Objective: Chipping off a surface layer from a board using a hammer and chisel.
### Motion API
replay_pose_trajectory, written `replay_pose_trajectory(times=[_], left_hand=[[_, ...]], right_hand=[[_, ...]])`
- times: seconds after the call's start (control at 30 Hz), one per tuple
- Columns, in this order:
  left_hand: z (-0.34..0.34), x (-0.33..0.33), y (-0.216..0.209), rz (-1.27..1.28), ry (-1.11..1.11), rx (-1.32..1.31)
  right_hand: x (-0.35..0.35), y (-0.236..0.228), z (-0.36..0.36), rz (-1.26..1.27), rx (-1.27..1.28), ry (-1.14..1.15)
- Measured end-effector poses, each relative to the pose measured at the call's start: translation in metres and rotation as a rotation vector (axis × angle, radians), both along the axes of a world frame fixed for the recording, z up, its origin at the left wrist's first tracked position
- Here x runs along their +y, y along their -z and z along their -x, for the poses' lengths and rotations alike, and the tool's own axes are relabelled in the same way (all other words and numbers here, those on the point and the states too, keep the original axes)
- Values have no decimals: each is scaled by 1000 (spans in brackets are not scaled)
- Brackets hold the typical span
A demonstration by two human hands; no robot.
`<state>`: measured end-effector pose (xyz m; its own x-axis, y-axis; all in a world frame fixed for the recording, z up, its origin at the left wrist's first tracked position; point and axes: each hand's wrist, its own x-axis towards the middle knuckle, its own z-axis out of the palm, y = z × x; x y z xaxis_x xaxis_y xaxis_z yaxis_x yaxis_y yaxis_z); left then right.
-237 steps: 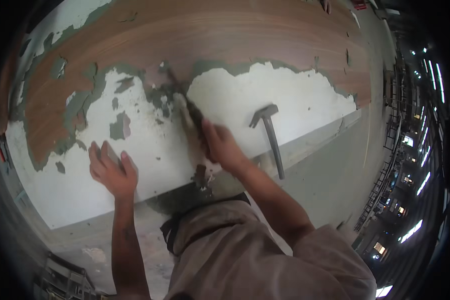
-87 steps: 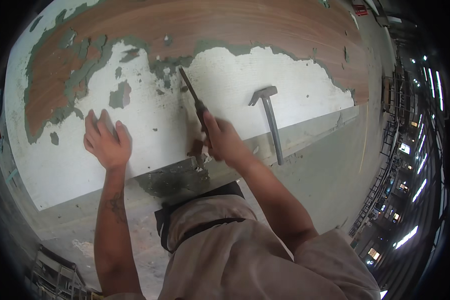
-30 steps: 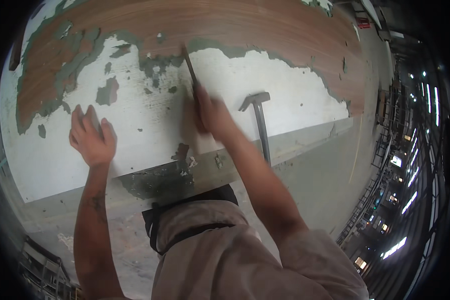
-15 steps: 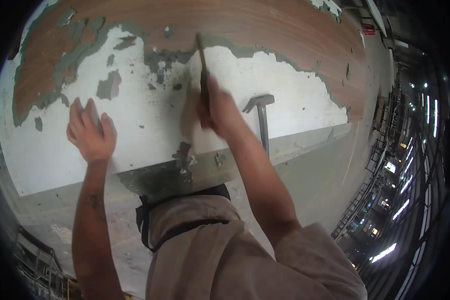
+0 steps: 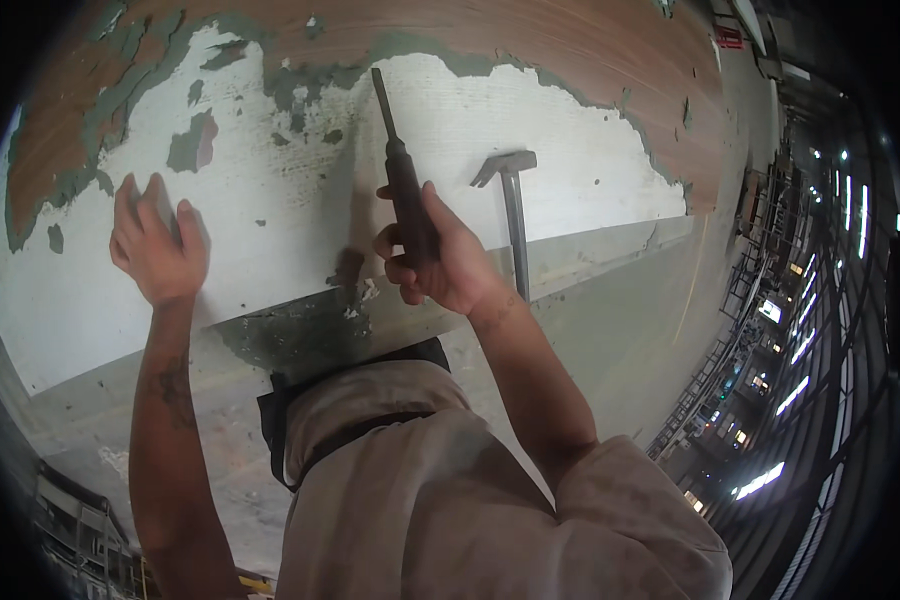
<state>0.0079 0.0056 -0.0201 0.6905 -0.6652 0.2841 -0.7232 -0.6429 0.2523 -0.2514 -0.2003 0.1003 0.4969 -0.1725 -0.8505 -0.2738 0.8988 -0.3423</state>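
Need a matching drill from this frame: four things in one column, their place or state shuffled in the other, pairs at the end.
1. scraper
2. hammer
3. left hand
4. brown veneer

a. lying loose on the white area
b. flat on the panel, fingers spread
c. along the panel's far side
d. gripped in the right hand

Pairs: 1-d, 2-a, 3-b, 4-c

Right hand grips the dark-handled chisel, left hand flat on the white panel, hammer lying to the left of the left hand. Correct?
Not quite. The hammer lies to the right of the right hand, not left of the left hand, as the head view shows. The rest holds: the right hand grips the dark-handled chisel and the left hand rests flat on the white panel.
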Motion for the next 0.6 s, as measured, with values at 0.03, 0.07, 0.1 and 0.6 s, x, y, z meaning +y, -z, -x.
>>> replay_pose_trajectory(times=[0.03,0.07,0.1,0.6], left_hand=[[-1,0,0,-4,-2,-4],[-2,0,0,-7,-4,-9],[-1,-2,-1,-12,-3,-10],[4,-5,-4,-34,-21,7]], right_hand=[[1,6,8,-55,-25,-6],[4,10,16,-111,-52,-12],[5,13,22,-116,-53,-11],[81,44,77,453,93,-201]])
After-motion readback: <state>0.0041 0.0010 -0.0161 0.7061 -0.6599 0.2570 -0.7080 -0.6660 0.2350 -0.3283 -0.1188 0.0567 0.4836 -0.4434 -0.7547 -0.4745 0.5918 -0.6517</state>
